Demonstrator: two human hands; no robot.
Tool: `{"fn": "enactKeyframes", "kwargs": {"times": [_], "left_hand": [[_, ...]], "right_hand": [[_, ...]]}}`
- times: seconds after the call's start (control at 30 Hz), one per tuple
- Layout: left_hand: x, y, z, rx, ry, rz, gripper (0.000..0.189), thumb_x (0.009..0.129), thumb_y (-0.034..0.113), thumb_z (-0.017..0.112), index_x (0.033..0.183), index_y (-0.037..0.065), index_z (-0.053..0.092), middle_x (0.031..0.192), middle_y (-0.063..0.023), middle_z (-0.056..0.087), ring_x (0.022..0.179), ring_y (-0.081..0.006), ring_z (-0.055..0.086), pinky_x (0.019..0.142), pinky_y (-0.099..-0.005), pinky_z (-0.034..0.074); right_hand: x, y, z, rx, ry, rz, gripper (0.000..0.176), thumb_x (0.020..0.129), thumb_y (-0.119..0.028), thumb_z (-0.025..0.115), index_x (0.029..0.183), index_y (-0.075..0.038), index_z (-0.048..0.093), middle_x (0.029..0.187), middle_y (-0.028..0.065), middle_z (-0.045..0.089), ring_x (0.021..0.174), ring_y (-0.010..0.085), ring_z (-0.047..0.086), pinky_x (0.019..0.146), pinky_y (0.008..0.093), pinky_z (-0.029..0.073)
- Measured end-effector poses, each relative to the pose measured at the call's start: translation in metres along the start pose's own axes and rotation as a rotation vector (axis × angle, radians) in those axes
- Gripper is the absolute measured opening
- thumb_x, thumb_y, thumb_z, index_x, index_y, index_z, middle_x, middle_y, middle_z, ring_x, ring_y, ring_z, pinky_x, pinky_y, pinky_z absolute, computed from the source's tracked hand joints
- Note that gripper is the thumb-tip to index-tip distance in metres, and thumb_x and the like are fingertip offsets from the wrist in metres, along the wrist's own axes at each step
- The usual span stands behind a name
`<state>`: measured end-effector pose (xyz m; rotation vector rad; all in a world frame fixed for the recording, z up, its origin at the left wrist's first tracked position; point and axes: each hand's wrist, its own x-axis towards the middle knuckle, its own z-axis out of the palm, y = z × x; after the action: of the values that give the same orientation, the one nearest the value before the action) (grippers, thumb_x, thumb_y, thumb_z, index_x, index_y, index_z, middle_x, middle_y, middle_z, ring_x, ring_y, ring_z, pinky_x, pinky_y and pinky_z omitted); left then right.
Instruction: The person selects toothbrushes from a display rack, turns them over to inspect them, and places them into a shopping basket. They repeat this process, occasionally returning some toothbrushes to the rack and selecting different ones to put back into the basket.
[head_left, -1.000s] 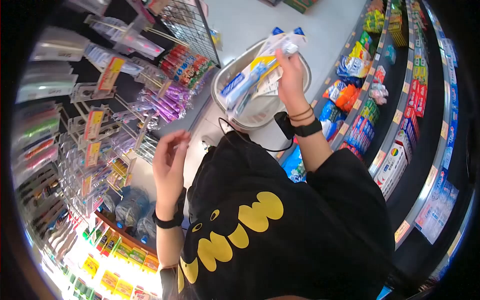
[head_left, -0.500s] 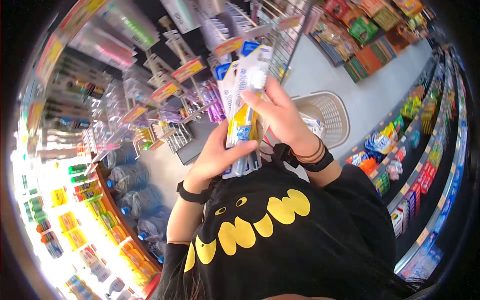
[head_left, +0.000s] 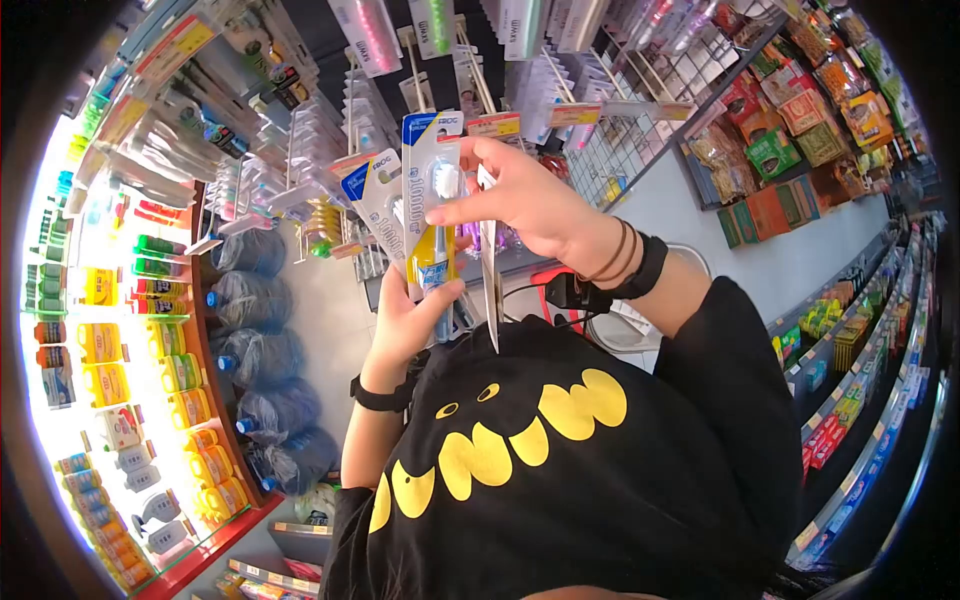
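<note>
My left hand (head_left: 408,325) is closed around the lower part of several blister-packed toothbrushes, thumb across the front. The foremost toothbrush pack (head_left: 422,190) stands upright, with a blue top corner, a white brush head and a yellow lower area. Behind it a second toothbrush pack (head_left: 366,184) fans out to the left. My right hand (head_left: 530,205) is closed, its thumb reaching the right edge of the front pack. A thin pack (head_left: 491,285), seen edge-on, hangs down from the right fingers.
Hooks with hanging toothbrush packs (head_left: 570,85) and price tags (head_left: 495,125) are ahead. Large water bottles (head_left: 255,300) line the floor at left, beside a lit shelf (head_left: 160,370). A wire rack (head_left: 660,120), boxed goods (head_left: 800,110) and low shelves (head_left: 850,390) are at right.
The packs have fanned apart, and a thin pack now shows edge-on at my right hand. Both hands moved slightly left. The view has turned, and the basket is now mostly hidden behind the right arm.
</note>
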<state>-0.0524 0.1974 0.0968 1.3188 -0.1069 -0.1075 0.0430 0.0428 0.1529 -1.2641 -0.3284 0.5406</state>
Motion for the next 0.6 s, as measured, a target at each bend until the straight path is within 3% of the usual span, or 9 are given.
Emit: {"fn": "enactKeyframes", "kwargs": {"times": [0.07,0.13,0.27,0.33,0.43,0.47,0.5,0.6], "left_hand": [[0.0,-0.006,-0.004,-0.059,0.029,-0.015,0.042,0.078,0.0,0.06,0.118,-0.002,0.047,0.114,-0.0104,0.057,0.103,-0.018,0.056,0.089,-0.0324,0.044],[-0.002,-0.014,-0.007,-0.162,0.104,-0.158,0.043,0.079,0.0,0.06,0.12,-0.001,0.046,0.112,-0.0091,0.057,0.102,-0.0179,0.057,0.089,-0.0319,0.044],[-0.004,-0.042,-0.021,-0.217,0.141,-0.266,0.042,0.078,0.001,0.061,0.118,0.001,0.048,0.107,-0.007,0.059,0.096,-0.0154,0.058,0.084,-0.029,0.046],[-0.005,-0.054,-0.026,-0.248,0.13,-0.291,0.042,0.078,0.001,0.061,0.118,0.001,0.047,0.106,-0.0066,0.059,0.095,-0.0149,0.058,0.083,-0.0286,0.046],[-0.006,-0.058,-0.029,-0.307,0.135,-0.334,0.043,0.078,0.002,0.06,0.119,0.001,0.046,0.104,-0.0059,0.059,0.092,-0.0142,0.058,0.081,-0.0279,0.046],[-0.005,-0.058,-0.03,-0.339,0.15,-0.347,0.044,0.078,0.002,0.06,0.12,0.002,0.045,0.103,-0.0055,0.059,0.092,-0.0139,0.058,0.081,-0.0276,0.046],[-0.004,-0.058,-0.03,-0.342,0.149,-0.349,0.044,0.078,0.002,0.06,0.12,0.002,0.045,0.103,-0.0055,0.059,0.092,-0.0139,0.058,0.081,-0.0276,0.046],[-0.002,-0.056,-0.028,-0.349,0.098,-0.347,0.046,0.078,0.004,0.061,0.121,0.001,0.044,0.101,-0.0048,0.058,0.091,-0.0118,0.057,0.081,-0.0268,0.045]], "right_hand": [[0.013,0.005,0.002,-0.014,0.009,0.061,0.051,0.069,0.0,0.073,0.115,0.0,0.05,0.099,0.003,0.055,0.101,0.0127,0.05,0.086,0.0262,0.042],[0.025,0.016,0.0,0.05,-0.04,0.164,0.053,0.068,0.004,0.071,0.116,0.0,0.049,0.102,0.0063,0.056,0.103,0.0161,0.052,0.088,0.0298,0.043],[0.031,0.046,-0.002,-0.019,0.057,0.177,0.056,0.069,0.005,0.069,0.119,0.0,0.045,0.104,0.0074,0.057,0.099,0.0174,0.055,0.088,0.0308,0.044],[0.022,0.056,0.001,-0.034,0.114,0.132,0.074,0.066,0.0,0.075,0.126,0.003,0.033,0.114,0.0137,0.051,0.103,0.0218,0.054,0.09,0.0336,0.044],[0.007,0.068,0.003,-0.005,0.061,0.137,0.078,0.069,-0.005,0.075,0.129,0.002,0.027,0.117,0.0151,0.05,0.108,0.023,0.052,0.093,0.034,0.042],[0.0,0.067,0.007,-0.017,0.048,0.088,0.063,0.074,-0.009,0.073,0.124,-0.001,0.035,0.116,0.0115,0.053,0.108,0.017,0.052,0.092,0.0326,0.042],[-0.002,0.069,0.006,-0.018,0.051,0.091,0.063,0.074,-0.009,0.073,0.124,-0.001,0.035,0.116,0.0115,0.053,0.108,0.017,0.052,0.092,0.0326,0.042],[-0.009,0.077,0.003,-0.529,0.103,-0.203,0.064,0.076,-0.017,0.074,0.123,0.003,0.034,0.115,0.0126,0.053,0.107,0.0193,0.052,0.092,0.032,0.041]]}}
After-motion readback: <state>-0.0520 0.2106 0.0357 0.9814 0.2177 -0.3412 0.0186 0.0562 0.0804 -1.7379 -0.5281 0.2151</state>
